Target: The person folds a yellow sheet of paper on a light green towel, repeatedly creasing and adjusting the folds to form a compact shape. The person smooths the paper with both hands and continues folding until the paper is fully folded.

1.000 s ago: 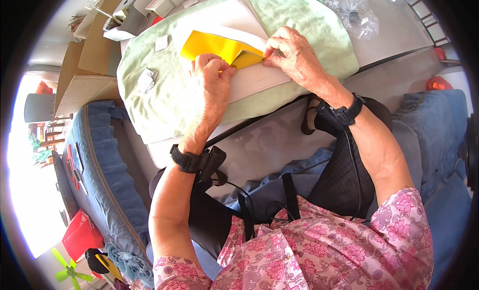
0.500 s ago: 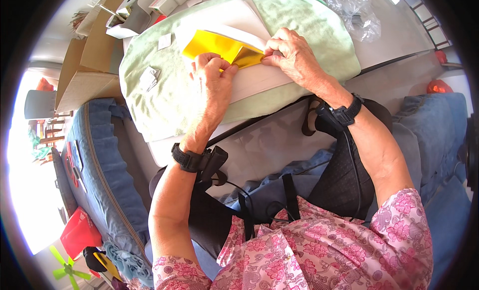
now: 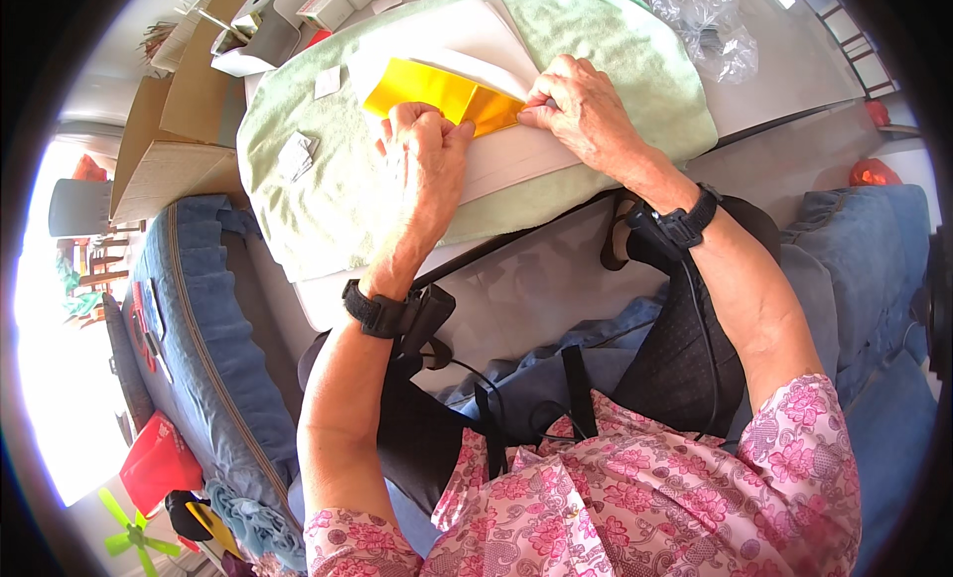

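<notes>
Yellow sheet [image 3: 422,86]: over the white paper toward the far side of the desk, both hands on it; there's a crease toward its right end, and the right part sits at a different angle from the left
Left hand [image 3: 422,155]: fingers curled in, thumb and fingertips pinching the sheet's near edge around the middle, so pretty much closed on it
Right hand [image 3: 586,106]: pinching the sheet's right tip between thumb and index finger, other fingers loosely bent
White paper [image 3: 516,160]: flat stack under the sheet, poking out on the near and far sides; a pale strip curls along the sheet's far edge, can't tell if that's part of it
Towel [image 3: 635,61]: light green, spread under the paper
Slips [image 3: 297,155]: little white bits on the towel, left of the left hand, with another white square [image 3: 328,81] a bit farther off
Desk [image 3: 784,71]: pale top, carries the towel
Plastic bag [image 3: 710,31]: clear and crumpled, far right of the towel
Cardboard box [image 3: 164,170]: flaps out, just left of the towel
Wrists: black strap on each, left [image 3: 377,314] and right [image 3: 685,225]
Sofa [image 3: 199,309]: blue cover, left side
</notes>
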A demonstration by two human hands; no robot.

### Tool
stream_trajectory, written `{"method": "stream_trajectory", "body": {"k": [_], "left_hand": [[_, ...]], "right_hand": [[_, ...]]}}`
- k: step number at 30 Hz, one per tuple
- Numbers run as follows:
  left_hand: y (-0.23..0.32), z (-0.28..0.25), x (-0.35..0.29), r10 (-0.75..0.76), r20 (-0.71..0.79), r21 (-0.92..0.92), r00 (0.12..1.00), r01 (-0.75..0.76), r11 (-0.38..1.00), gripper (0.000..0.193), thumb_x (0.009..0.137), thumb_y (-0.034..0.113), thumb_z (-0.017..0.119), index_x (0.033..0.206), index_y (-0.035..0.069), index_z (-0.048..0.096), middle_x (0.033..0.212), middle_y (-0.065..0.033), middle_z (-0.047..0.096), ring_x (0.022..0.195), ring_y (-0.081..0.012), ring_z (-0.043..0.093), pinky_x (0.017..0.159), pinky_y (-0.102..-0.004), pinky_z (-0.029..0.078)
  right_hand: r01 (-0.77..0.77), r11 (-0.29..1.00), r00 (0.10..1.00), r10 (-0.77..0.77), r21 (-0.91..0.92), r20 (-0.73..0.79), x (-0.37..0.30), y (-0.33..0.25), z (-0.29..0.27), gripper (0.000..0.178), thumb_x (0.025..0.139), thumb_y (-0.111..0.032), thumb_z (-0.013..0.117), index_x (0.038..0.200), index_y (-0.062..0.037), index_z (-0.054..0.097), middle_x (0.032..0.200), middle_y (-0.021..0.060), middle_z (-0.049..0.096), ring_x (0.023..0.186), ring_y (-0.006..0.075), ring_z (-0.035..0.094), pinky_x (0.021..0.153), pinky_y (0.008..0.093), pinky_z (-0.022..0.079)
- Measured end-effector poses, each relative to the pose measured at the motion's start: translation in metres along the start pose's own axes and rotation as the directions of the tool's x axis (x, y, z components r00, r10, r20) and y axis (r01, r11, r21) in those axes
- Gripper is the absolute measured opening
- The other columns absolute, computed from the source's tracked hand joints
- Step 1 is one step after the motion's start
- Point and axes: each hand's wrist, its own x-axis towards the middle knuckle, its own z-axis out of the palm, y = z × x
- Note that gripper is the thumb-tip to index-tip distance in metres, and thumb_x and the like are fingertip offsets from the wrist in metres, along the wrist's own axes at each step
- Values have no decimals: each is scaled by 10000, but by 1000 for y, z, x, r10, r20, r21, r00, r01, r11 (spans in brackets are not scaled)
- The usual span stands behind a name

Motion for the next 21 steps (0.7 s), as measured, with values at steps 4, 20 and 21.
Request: {"method": "stream_trajectory", "body": {"k": [4, 20, 21], "left_hand": [[5, -7, 2, -20, 61, 67, 998, 15, 998, 276, 908, 275, 667, 888, 2, 696, 1136, -151, 605, 1096, -332, 543, 990, -455, 388], [3, -4, 6, -19, 48, 63, 999, 16, 998, 253, 854, 249, 715, 815, 0, 697, 1122, -156, 622, 1086, -337, 555, 995, -454, 397], [2, -3, 6, -19, 40, 54, 999, 17, 998, 250, 850, 245, 719, 812, -1, 696, 1120, -154, 622, 1085, -338, 554, 996, -455, 396]], "right_hand": [[-17, 999, 1000, 16, -31, -22, 1, -1, 2, 218, 827, -273, 779, 890, -71, 731, 1033, 126, 614, 1000, 316, 572, 882, 428, 437], [-123, 992, 992, 124, 23, -18, 0, -4, 1, 271, 809, -322, 806, 815, -64, 724, 1014, 144, 626, 1000, 333, 590, 908, 444, 456], [-135, 990, 991, 135, 28, -10, 0, -3, 1, 276, 807, -328, 807, 809, -66, 720, 1006, 143, 626, 998, 334, 591, 904, 443, 459]]}}
